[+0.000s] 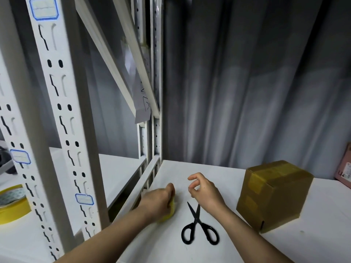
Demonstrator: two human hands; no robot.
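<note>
Yellow object point(171, 210) sits on the white shelf top point(247, 247), near-left of centre and mostly hidden under the left hand point(158, 200), which is clamped down over it with fingers curled round it. Only a yellow edge shows. Can't tell what it is; could be a tape roll or something soft like a sponge. Judged light and easy to move one-handed, not fragile; best held as now, over the top with fingers on the sides. If it is tape, the outer face may be slick, so grip the rim. Right hand point(204, 190) hovers just right of it above the shelf top, fingers loosely curled, thumb and forefinger near each other, nothing visible between them. Black scissors point(198, 227) lie flat just near of the right hand, blades slightly apart pointing far, handles near. Taped cardboard box point(273, 194) stands to the right, apart from both hands. Pink box point(345, 168) at far-right edge. Perforated rack upright point(62, 130) left, yellow tape roll point(11, 203) on the left shelf, grey curtain point(247, 82) behind.
</note>
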